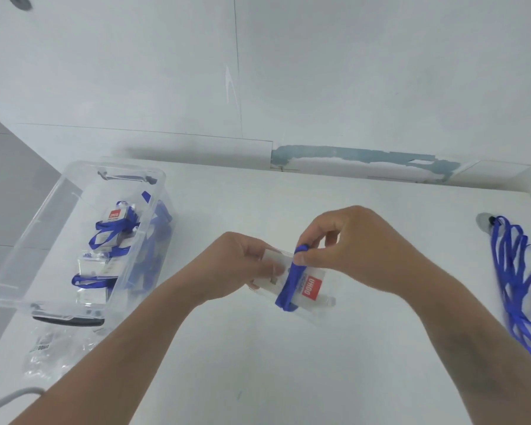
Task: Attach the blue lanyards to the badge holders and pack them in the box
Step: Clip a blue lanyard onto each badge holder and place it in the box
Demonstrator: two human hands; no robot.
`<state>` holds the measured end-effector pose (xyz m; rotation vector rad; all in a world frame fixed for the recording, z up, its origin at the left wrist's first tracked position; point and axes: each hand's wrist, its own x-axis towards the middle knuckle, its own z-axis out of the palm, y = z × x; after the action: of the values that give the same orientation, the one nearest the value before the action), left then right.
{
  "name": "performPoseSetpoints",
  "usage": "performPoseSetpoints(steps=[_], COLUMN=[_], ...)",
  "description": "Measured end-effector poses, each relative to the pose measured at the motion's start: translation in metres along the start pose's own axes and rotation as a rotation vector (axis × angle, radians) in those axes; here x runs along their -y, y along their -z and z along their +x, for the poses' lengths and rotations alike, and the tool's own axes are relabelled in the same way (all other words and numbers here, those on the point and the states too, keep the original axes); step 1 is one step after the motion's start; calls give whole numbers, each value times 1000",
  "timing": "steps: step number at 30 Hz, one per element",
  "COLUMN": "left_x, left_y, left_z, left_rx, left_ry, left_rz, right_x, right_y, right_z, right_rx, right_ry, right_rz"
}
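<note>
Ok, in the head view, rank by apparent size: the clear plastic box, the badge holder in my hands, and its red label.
Largest to smallest:
1. clear plastic box
2. clear badge holder
3. red label

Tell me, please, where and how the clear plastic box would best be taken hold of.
Probably by the dark handles at the two short ends of the clear plastic box, one hand each, coming in from the ends. Its long walls are smooth and slanted, and its open top shows the packed badge holders.

The loose lanyards [521, 286] are cut off by the right edge. The near end of the badge holder [301, 286] is hidden behind the left hand [242, 265]. The contents of the box [74, 237] are blurred.
</note>
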<state>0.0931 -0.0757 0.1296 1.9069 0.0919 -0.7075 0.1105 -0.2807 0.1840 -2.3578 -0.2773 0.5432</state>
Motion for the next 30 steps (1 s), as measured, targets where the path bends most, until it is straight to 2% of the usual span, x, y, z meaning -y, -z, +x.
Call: performPoseSetpoints(steps=[5, 7, 11, 15, 18, 21, 24, 27, 30], left_x=[-2, 1, 4, -9, -17, -15, -10, -6, -6], left_y=[12, 10, 6, 4, -6, -12, -16, -20, -26], left_z=[-4, -5, -7, -8, -7, -5, -1, 4, 7], left_rx=[47, 53, 83, 126, 52, -41, -191, -297, -299], left_ry=[-75, -73, 5, 28, -29, -15, 43, 83, 99], left_rz=[-177, -222, -227, 13, 113, -67, -311, -551, -650], right_x=[-10, -11, -12, -10, -5, -8, -23, -32, -30], right_y=[-12, -21, -30, -23, -20, -19, -22, -40, -57], right_z=[5, 3, 3, 8, 11, 15, 15, 10, 6], right_rx=[11, -18, -100, -14, 24, -124, -298, -245, -211], right_ry=[-182, -212, -186, -105, -68, -49, -153, -270, -272], right_rz=[513, 635, 592, 369, 341, 421, 642, 891, 940])
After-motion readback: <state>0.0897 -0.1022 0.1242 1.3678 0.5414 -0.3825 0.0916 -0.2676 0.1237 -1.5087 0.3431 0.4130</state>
